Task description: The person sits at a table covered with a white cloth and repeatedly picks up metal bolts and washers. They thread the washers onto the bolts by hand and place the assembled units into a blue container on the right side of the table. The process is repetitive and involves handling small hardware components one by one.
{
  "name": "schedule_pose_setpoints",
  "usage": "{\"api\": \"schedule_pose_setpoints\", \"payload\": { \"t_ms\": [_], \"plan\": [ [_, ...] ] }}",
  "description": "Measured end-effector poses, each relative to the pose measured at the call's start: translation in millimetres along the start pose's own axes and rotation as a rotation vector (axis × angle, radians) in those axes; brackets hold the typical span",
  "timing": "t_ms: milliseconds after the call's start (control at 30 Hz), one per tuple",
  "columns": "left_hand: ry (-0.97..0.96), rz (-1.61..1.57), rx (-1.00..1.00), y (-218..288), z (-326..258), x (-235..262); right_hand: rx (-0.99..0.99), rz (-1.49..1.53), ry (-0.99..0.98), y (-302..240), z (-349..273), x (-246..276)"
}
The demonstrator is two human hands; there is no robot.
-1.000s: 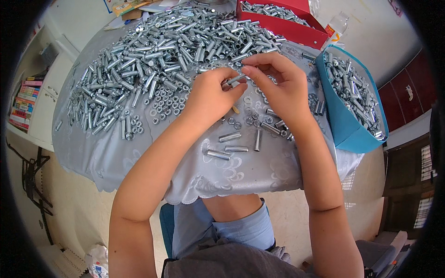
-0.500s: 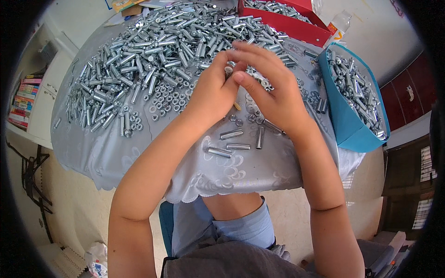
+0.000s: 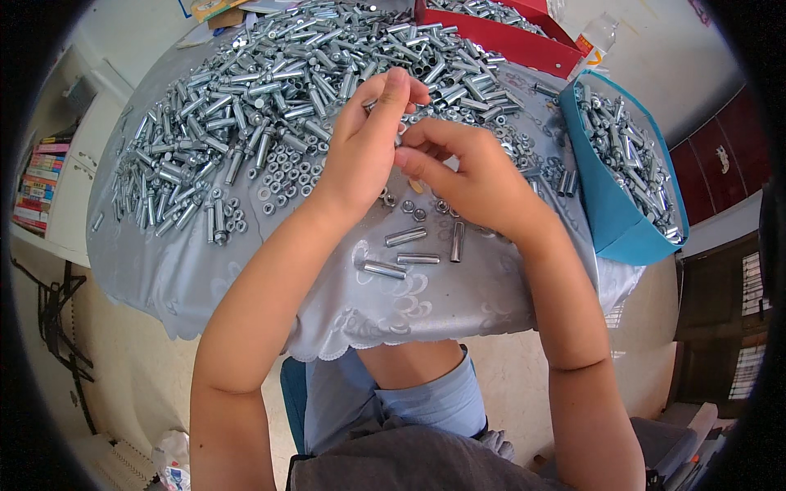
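Observation:
My left hand [image 3: 360, 155] is closed around a metal expansion bolt [image 3: 370, 104]; only a bit of it shows between the fingers. Close against it, my right hand [image 3: 463, 168] has thumb and forefinger pinched at the left palm, and whatever is between them is hidden. Below the hands lie loose metal sleeves [image 3: 407, 236], one of them standing more lengthwise [image 3: 457, 243]. Several hex nuts [image 3: 408, 206] are scattered just under my fingers. Behind them spreads a big heap of bolts and sleeves [image 3: 237, 106], with washers and nuts [image 3: 286, 172] along its near edge.
At right a blue fabric bin [image 3: 626, 233] holds many assembled bolts. A red box [image 3: 524, 47] of metal parts sits at the far side, a clear bottle [image 3: 598, 37] beside it. A grey patterned tablecloth [image 3: 327, 315] covers the round table. Books [image 3: 41, 188] fill a shelf at left.
My right hand has moved lower and its fingers have curled into a pinch beside the left palm. The left hand has turned, with its thumb now raised upward.

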State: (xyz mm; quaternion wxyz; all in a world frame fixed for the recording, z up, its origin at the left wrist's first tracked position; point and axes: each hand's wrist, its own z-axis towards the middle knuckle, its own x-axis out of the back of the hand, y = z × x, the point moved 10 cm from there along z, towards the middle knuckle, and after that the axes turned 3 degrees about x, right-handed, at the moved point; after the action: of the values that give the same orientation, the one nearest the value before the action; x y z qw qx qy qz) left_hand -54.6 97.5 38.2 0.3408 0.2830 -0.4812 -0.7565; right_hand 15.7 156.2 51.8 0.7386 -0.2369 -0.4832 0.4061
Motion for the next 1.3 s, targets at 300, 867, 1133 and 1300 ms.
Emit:
{"api": "schedule_pose_setpoints", "payload": {
  "t_ms": [300,867,1133,1300],
  "plan": [
    [-0.132,0.08,0.192,-6.6,-5.0,-1.6,0.008,0.088,0.295,4.2,1.0,44.8],
    [0.024,-0.199,0.27,-15.5,0.9,16.0,0.042,-0.681,0.02,41.6,-2.9,43.9],
    [-0.018,-0.258,0.243,-14.9,-1.7,7.4,-0.048,-0.787,0.1,44.1,-4.7,44.4],
    [-0.06,-0.244,0.245,-13.1,-3.2,2.5,-0.03,-0.782,0.082,42.9,-3.2,44.1]
  ]
}}
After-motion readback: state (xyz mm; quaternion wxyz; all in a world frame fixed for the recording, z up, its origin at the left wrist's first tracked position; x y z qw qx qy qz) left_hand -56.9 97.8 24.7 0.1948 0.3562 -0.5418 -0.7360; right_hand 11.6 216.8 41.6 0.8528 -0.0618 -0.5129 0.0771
